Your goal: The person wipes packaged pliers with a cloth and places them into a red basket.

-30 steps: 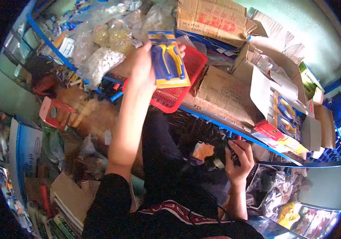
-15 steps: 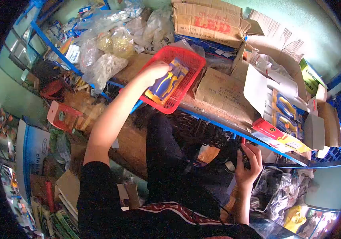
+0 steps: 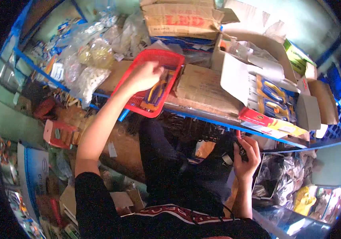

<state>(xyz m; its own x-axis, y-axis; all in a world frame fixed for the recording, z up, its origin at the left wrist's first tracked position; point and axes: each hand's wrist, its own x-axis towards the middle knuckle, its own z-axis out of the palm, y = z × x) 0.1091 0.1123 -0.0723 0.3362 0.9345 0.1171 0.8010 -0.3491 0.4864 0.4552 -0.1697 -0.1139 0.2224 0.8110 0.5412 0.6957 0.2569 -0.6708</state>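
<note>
A red plastic basket sits tilted at the edge of the shelf. My left hand is inside it, fingers curled at the upper end of a blue-and-yellow pack of pliers. The fingertips are partly hidden. Lower right, below the shelf edge, my right hand is closed around a dark object with a red end; its kind is not clear. More packs of pliers lie in an open red-and-yellow box on the shelf to the right.
A closed carton lies right of the basket, with an LED carton behind. Clear plastic bags fill the shelf's left part. A blue metal rail runs along the shelf front. Bagged goods stand lower right.
The view has shifted, so the shelf appears further left. The pack of pliers now sits lower in the basket, with my left hand over its upper end. My right hand keeps its hold.
</note>
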